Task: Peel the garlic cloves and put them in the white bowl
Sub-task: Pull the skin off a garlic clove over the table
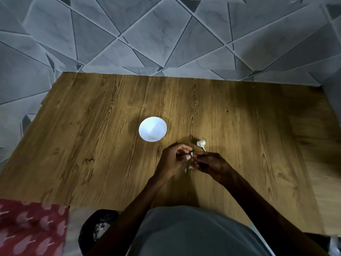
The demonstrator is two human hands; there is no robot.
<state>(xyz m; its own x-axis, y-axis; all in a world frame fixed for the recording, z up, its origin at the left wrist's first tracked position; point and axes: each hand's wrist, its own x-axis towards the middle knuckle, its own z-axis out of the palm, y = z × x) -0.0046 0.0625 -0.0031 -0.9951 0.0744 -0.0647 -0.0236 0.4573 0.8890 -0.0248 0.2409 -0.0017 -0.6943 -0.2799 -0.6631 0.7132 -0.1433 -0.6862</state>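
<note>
One clove [191, 154], pinched between left fingers [184, 149], right fingers [200, 156]

No text, label, brand, number or sign can be read on the white bowl [152, 131] or on the desk [92, 126]. The red cloth [27, 228] at the near left is printed with a pale repeated motif only, in which no letters or figures can be made out.
</note>
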